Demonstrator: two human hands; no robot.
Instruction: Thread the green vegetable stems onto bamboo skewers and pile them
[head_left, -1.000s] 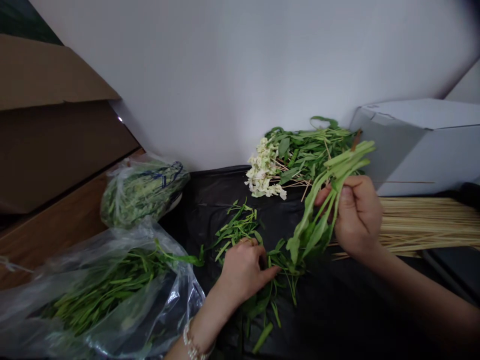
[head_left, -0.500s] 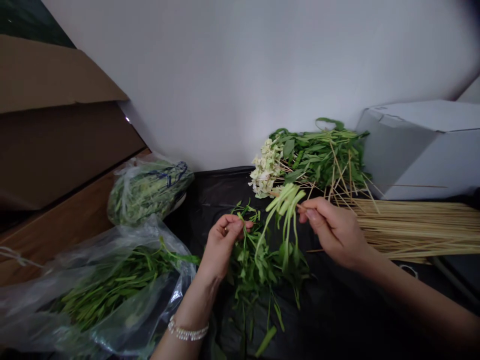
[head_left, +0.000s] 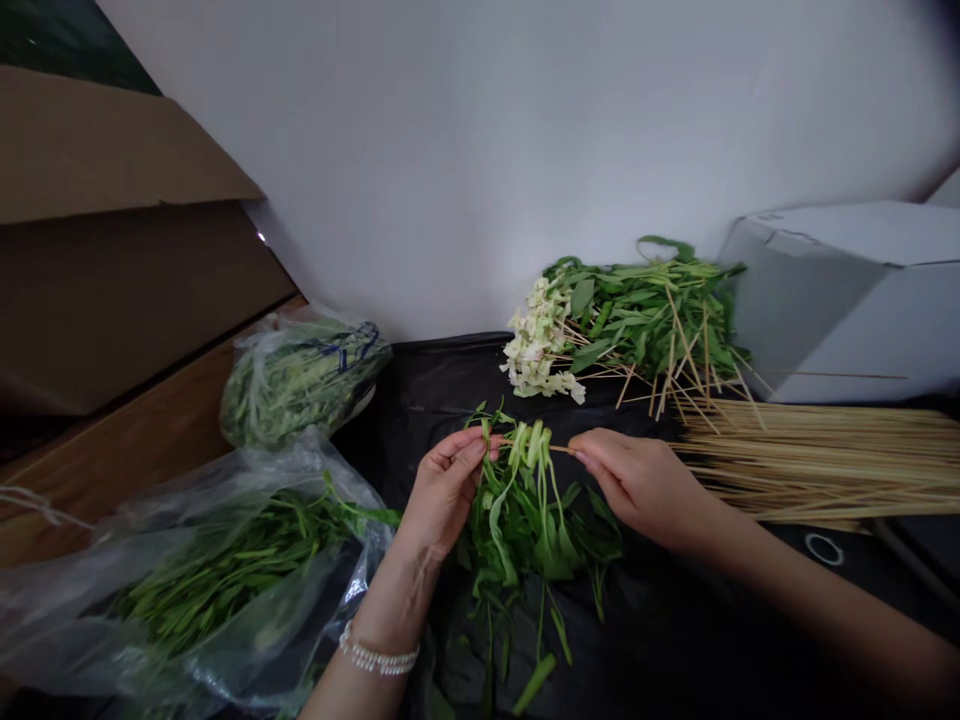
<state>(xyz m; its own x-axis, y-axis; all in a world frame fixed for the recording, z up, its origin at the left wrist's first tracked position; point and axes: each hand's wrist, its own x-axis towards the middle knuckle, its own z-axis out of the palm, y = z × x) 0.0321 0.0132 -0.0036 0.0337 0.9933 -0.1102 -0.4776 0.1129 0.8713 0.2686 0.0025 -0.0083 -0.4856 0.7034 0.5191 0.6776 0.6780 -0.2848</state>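
My left hand [head_left: 446,492] pinches a bunch of water spinach stems [head_left: 517,510] near their cut ends, and the leaves hang down onto the black plastic sheet [head_left: 442,380]. My right hand [head_left: 637,488] holds a thin bamboo skewer [head_left: 556,448] between its fingertips. The skewer runs level into the stems, and its far end is hidden among them. A bracelet of white beads [head_left: 377,658] circles my left wrist.
Behind my hands lies a heap of skewered greens [head_left: 637,325] with pale trimmed pieces [head_left: 537,345] at its left. Loose bamboo skewers [head_left: 817,465] lie to the right, before a white box [head_left: 847,310]. Plastic bags of greens [head_left: 225,590] sit at left, below a cardboard box [head_left: 112,240].
The stems have passed from my right hand to my left, and my left hand has risen from the table. My right hand has moved left, bringing the skewer to the stems.
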